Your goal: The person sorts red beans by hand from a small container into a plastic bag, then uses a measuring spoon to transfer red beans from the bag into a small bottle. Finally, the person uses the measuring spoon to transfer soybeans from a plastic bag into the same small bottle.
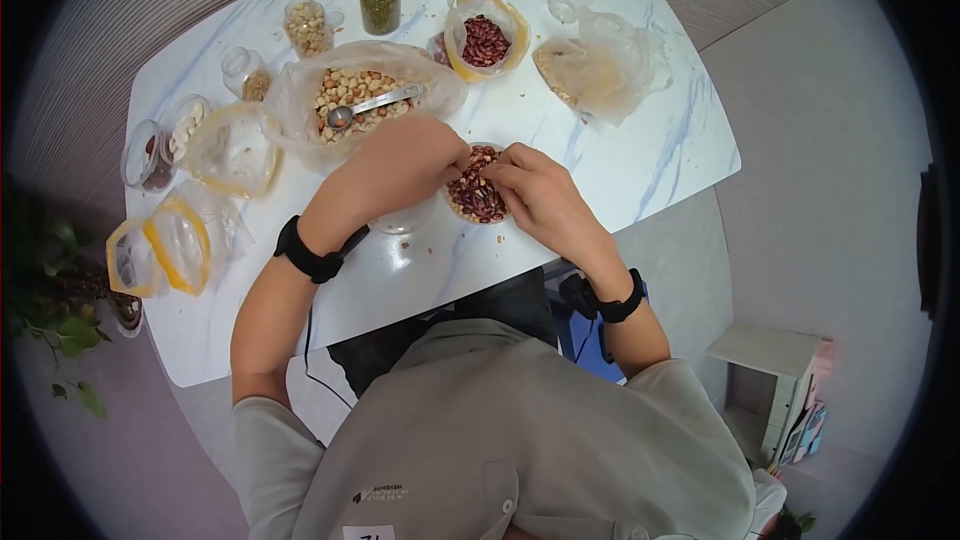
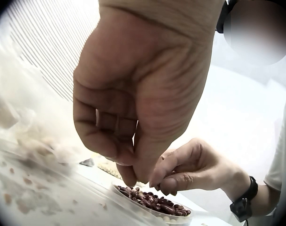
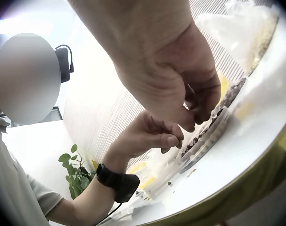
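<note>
A small round clear dish stands near the table's front edge, with dark red speckled beans on top and paler beans showing below them through the wall. Over its left side, my left hand reaches down with curled fingers, thumb and fingertips drawn close together at the beans. I cannot tell whether anything is between them. From the other side comes my right hand, thumb and forefinger pinching a small dark bean just above the dish.
Behind the hands lies an open bag of mixed pale beans with a measuring spoon on it. A bag of red beans, a jar of green beans, several other jars and yellow-edged bags surround it. Another clear bag lies right.
</note>
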A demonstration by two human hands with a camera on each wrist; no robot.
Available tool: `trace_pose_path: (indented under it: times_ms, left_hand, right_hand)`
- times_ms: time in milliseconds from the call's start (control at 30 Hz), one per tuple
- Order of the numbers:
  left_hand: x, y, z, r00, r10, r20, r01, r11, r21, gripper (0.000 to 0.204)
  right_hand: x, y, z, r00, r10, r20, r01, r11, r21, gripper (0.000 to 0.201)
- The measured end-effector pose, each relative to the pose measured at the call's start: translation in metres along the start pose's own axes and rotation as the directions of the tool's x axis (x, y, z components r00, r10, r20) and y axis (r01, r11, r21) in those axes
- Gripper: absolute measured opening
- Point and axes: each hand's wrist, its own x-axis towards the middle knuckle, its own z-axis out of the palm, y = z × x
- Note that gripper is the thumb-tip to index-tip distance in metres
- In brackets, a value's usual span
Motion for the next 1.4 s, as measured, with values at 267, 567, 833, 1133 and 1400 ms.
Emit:
trace_pose_path:
  times_ms: [267,567,833,1133,1400]
  left_hand:
    - [-0.002,0.0,0.001,0.999,0.006,0.032,-0.006,1.0,0.001,0.011]
    - [0.0,0.005,0.01,0.997,0.038,0.061,-0.042,0.997,0.058,0.011]
    - [0.003,0.009,0.027,0.986,0.15,0.066,-0.153,0.987,0.049,0.011]
    - [0.004,0.007,0.036,0.979,0.198,0.047,-0.203,0.967,0.152,0.01]
    - [0.002,0.004,0.022,0.99,0.136,-0.032,-0.132,0.986,0.102,0.011]
  right_hand:
    - [0.01,0.009,0.01,0.985,-0.124,0.118,0.129,0.991,-0.034,0.027]
    - [0.008,0.008,-0.002,0.998,0.001,0.068,0.0,1.0,-0.018,0.019]
    - [-0.006,0.024,-0.016,0.896,0.411,0.169,-0.368,0.474,0.8,0.014]
    - [-0.004,0.043,-0.013,0.865,0.413,0.284,-0.351,0.095,0.932,0.012]
    - [-0.005,0.013,-0.013,0.878,0.472,0.083,-0.478,0.874,0.091,0.021]
